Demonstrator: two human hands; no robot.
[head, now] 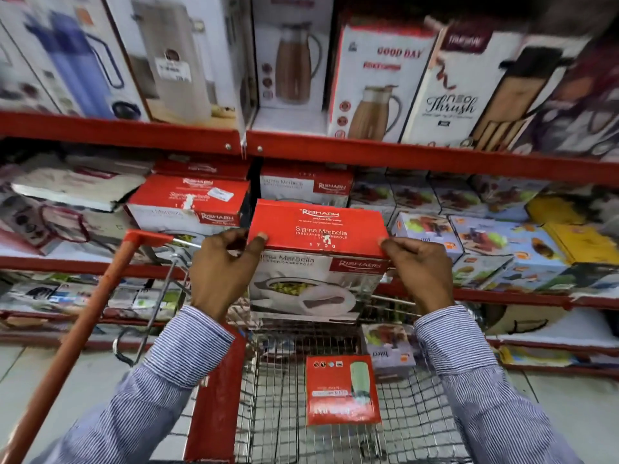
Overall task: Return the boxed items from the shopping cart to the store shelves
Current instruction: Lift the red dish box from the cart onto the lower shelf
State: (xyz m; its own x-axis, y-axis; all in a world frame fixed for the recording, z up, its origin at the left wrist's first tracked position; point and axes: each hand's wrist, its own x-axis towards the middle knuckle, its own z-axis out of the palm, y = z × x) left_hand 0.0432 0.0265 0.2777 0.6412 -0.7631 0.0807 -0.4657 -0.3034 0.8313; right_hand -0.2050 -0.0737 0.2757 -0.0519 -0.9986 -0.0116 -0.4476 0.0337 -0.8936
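Head view: left hand and right hand clamp casserole box by its sides, above shopping cart, before shelf. Grip seemingly fingertip-only; box could slip, drop onto red box below.

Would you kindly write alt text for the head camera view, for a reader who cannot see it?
Two hands, left and right, hold a red and white Rishabh casserole box above a wire shopping cart, facing red store shelves stocked with boxed flasks and matching casserole boxes. A small red box and a juicer box lie in the cart.
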